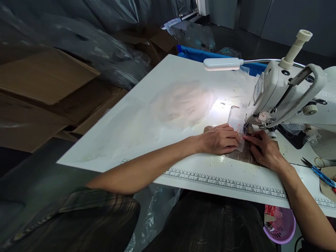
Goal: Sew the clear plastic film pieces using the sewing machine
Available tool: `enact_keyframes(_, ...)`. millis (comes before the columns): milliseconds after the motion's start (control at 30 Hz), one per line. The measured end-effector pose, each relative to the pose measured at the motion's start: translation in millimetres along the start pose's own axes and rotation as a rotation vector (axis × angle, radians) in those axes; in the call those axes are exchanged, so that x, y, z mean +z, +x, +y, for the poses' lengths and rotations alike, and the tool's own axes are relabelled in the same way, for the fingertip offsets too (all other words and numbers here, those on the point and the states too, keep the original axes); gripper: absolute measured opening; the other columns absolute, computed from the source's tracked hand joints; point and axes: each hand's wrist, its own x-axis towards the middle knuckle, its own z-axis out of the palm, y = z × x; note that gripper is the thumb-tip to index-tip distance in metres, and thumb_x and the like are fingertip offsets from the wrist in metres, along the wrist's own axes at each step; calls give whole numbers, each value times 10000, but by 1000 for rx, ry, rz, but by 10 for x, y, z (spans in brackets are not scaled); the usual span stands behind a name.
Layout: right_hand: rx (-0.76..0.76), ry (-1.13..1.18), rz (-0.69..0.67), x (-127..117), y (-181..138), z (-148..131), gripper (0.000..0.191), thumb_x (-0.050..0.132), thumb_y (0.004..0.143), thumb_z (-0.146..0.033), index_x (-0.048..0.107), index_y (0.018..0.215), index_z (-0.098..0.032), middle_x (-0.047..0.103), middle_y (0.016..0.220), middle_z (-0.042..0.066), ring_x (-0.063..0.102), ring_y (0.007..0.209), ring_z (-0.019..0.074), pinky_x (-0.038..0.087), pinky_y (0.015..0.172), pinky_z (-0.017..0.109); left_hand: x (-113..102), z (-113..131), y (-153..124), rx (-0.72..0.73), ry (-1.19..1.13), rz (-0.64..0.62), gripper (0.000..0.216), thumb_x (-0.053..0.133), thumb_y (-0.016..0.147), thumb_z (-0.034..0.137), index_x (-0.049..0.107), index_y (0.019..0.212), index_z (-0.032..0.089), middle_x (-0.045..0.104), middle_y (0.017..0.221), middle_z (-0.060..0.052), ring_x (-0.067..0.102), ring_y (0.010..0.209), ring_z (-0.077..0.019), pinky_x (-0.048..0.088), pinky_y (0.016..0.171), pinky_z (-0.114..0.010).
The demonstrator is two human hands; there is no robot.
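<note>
My left hand lies flat on a small piece of thin white fabric with pink marks, pressing it to the white table. My right hand rests beside it, its fingers drawn together on the fabric's near edge, right in front of the presser foot of the white sewing machine. The needle area is lit by a small lamp on a bendy neck.
A printed ruler runs along the table's near edge. Blue thread snips lie at the right. A purple basket hangs below the table. Cardboard boxes and plastic bags stand to the left and behind.
</note>
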Motion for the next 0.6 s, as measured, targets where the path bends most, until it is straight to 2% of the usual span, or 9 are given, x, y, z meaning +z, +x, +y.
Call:
enact_keyframes(200, 13, -6, -17, -24, 7, -11, 400, 456, 906, -193, 695, 1226, -206, 635, 1082, 119, 624, 877, 214, 580, 681, 343, -21, 1, 8, 75, 97, 16, 232, 519, 992, 226, 684, 831, 202, 739, 957, -7, 598, 767, -131, 430, 744, -305)
enact_keyframes(400, 6, -14, -19, -26, 11, -13, 393, 464, 905, -184, 704, 1217, -197, 636, 1070, 123, 624, 862, 212, 573, 689, 340, -23, 24, 15, 88, 117, 27, 209, 512, 997, 214, 681, 873, 207, 749, 940, 10, 618, 794, -137, 430, 775, -315)
enact_keyframes(600, -28, -26, -15, -17, -4, -9, 396, 469, 896, -189, 728, 1188, -259, 641, 1055, 106, 623, 828, 201, 547, 656, 332, -76, 67, 45, 68, 96, -33, 244, 494, 986, 218, 687, 838, 211, 751, 911, 2, 625, 815, -147, 408, 893, -368)
